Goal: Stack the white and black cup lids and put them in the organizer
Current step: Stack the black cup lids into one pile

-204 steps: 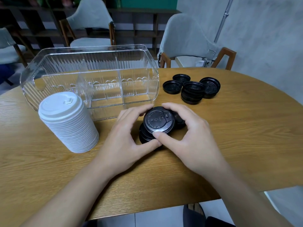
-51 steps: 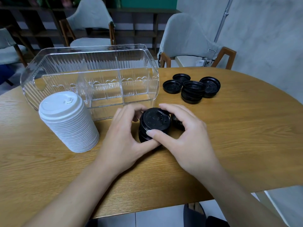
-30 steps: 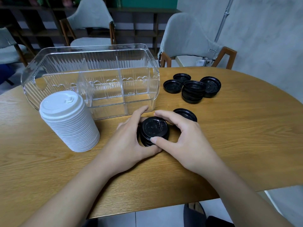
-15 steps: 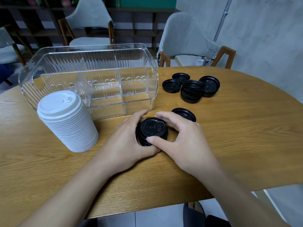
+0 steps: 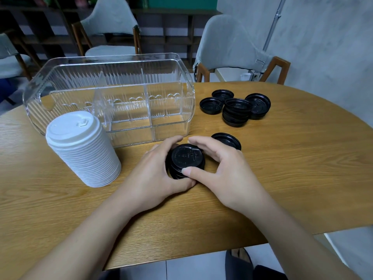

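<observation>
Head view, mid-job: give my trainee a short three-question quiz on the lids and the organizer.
1. True or false: the white lid stack sits inside the clear organizer.
2. What do the left hand and right hand hold?
3. The single black lid lies: A) right of the hands B) in the organizer.

Key: 1 false, it stands on the table; 2 the small black lid stack; 3 A.

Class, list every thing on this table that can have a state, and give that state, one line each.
white lid stack: tall, upright, on the table, untouched.
small black lid stack: on the table, gripped from both sides.
left hand: curled round the small stack.
right hand: curled round it too.
single black lid: loose, lying flat.
far black lids: partly stacked, partly loose.
organizer: open-topped, no lids inside.
</observation>
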Tool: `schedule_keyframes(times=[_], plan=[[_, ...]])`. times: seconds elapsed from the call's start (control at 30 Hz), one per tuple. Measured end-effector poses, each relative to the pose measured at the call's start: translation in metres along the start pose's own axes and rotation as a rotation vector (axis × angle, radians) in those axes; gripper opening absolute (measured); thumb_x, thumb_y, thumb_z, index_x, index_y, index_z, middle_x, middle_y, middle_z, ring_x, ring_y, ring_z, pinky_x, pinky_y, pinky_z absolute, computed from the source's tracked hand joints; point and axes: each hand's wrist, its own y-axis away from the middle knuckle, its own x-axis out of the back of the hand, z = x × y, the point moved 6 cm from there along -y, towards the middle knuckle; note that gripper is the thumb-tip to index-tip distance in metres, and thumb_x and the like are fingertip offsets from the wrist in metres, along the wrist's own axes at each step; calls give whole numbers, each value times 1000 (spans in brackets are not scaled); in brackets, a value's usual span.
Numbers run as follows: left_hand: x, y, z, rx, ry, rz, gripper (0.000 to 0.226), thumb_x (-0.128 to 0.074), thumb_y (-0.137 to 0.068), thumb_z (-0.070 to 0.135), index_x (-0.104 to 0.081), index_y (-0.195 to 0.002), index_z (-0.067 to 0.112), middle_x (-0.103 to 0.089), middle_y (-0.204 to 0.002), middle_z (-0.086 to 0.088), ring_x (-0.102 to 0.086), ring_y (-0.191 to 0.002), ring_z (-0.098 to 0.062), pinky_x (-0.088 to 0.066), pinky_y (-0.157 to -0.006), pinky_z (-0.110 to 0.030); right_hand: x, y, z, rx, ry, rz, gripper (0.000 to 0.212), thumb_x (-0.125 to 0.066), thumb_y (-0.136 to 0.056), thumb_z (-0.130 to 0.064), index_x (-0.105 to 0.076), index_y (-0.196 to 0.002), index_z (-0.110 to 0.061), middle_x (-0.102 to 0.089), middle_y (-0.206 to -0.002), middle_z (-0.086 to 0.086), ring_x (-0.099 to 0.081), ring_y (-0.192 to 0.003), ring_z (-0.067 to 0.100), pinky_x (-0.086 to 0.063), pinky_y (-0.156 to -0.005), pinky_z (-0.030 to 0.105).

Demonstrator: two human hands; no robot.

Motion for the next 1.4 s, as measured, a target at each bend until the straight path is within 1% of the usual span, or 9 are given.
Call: schedule_keyframes(times=[0.2, 0.37, 0.43, 0.57, 0.7, 0.77, 0.93, 1.17, 1.4], plan=[[-3, 3, 5, -60, -47, 6, 101, -80, -76, 69, -40, -165, 48, -53, -142, 44, -50, -143, 2, -42, -125, -42, 0, -1, 1, 14, 37, -32, 70, -89, -89, -38, -60, -152, -43, -67, -141, -31, -57, -136, -10, -47, -121, 32], [-1, 2, 7, -72, 14, 13, 101, -82, -78, 77, -42, -165, 46, -56, -154, 31, -51, -148, -1, -45, -125, -42, 5, 2, -2, 27, 79, 3, 79, -89, -88, -47, -53, -159, -43, -60, -145, -35, -51, -140, -14, -43, -120, 21], [0, 3, 8, -86, 48, 27, 92, -82, -82, 76, -49, -161, 45, -60, -152, 28, -55, -144, -1, -48, -122, -41, 16, 2, -3, 39, 83, 68, 69, -86, -91, -50, -60, -154, -42, -64, -146, -29, -54, -139, -12, -44, -118, 22], [5, 3, 9, -74, 73, 86, 73, -81, -86, 74, -61, -149, 42, -67, -139, 29, -62, -135, 2, -50, -114, -28, 44, 0, 2, 60, 241, 244, 41, -81, -98, -38, -74, -138, -33, -73, -129, -23, -64, -125, -5, -50, -111, 22], [6, 4, 13, -71, 73, 97, 73, -79, -83, 74, -62, -148, 43, -68, -138, 30, -61, -133, 5, -46, -109, -21, 48, -2, 20, -21, 558, 209, 42, -77, -98, -47, -74, -136, -31, -66, -128, -17, -54, -126, 9, -36, -114, 34], [6, 4, 15, -77, 86, 97, 74, -78, -83, 74, -62, -148, 42, -67, -139, 29, -61, -133, 4, -46, -109, -19, 46, -3, 26, -44, 633, 189, 39, -76, -98, -51, -76, -132, -31, -65, -125, -16, -51, -124, 12, -30, -112, 33], [7, 5, 17, -78, 94, 99, 74, -79, -83, 73, -62, -148, 41, -67, -138, 28, -62, -132, 4, -43, -105, -9, 44, -4, 23, 10, 702, 223, 12, -74, -103, -38, -84, -107, -32, -70, -109, -14, -56, -109, 14, -29, -109, 35], [7, 5, 15, -73, 92, 103, 69, -87, -83, 68, -63, -143, 42, -67, -136, 27, -63, -130, 2, -47, -106, -17, 37, -5, 20, 29, 715, 237, 14, -71, -105, -32, -71, -91, -32, -64, -99, -14, -56, -100, 15, -26, -102, 30], [8, 5, 16, -82, 79, 112, 72, -85, -82, 71, -62, -144, 42, -66, -135, 28, -62, -128, 6, -45, -104, -11, 33, -6, 19, 25, 685, 220, 14, -74, -103, -34, -67, -90, -31, -62, -96, -15, -56, -99, 15, -32, -102, 34]])
